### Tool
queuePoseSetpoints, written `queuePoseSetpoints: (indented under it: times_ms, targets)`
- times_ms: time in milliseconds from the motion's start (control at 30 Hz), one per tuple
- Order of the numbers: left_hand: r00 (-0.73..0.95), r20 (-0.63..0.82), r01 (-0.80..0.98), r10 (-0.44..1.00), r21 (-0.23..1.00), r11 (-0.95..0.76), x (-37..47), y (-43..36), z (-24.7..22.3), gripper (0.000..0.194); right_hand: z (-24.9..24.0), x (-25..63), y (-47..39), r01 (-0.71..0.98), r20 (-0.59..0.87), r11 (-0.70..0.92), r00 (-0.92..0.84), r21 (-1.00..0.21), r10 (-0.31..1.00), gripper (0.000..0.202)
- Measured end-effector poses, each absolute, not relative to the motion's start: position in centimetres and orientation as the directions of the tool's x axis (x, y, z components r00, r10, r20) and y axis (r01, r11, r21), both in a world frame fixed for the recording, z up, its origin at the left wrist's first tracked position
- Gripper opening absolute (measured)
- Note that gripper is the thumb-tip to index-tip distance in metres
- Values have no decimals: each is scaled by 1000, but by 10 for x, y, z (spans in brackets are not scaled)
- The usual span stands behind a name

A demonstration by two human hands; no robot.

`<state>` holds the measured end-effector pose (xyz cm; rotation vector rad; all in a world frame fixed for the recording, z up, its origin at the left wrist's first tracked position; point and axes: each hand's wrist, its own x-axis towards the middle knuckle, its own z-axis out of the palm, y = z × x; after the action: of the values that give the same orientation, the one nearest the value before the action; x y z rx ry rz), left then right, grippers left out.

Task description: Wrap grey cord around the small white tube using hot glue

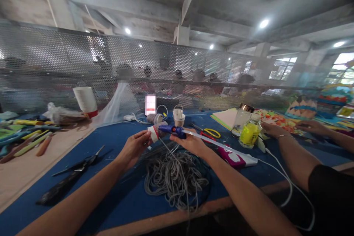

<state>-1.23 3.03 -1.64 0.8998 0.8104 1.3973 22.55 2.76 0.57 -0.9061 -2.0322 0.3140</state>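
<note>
My left hand [132,149] pinches a small white paper cup [153,134] with a red rim, tipped on its side. In my right hand [192,143] is a blue glue gun [167,129], its nozzle close against the cup; whether the tip touches cannot be told. A long clear glue stick [212,141] runs back from the gun over my right forearm. Grey cord [171,150] stretches from near the cup down to a loose heap of grey cord [177,182] on the blue table, between my arms.
Behind my hands stand a small handled cup [179,118], a cord roll [154,118] and a lit phone [151,104]. Scissors [212,133], a jar [240,122] and a yellow bottle [249,134] lie right, near a co-worker's hand [273,130]. Black-handled tools [74,172] and stacked cups [85,100] are left.
</note>
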Motion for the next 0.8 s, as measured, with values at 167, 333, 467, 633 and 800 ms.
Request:
queuePoseSetpoints:
  times_ms: [167,333,467,633,800]
  targets:
    - [46,65,-471,997,881,-36,-12,29,-15,15,7,227,28,499,642,760,-431,-415,634,29]
    - [68,73,-452,995,891,-35,-12,27,-15,21,8,228,28,539,629,755,-451,-373,633,31]
    - [64,80,-436,995,899,-44,-12,27,-15,24,10,229,28,560,623,748,-454,-357,637,33]
    - [62,96,-422,993,904,-61,-11,25,-13,25,12,229,29,581,629,748,-460,-322,627,32]
    - [51,99,-425,994,902,-68,-11,25,-13,24,11,230,29,593,604,745,-485,-305,633,35]
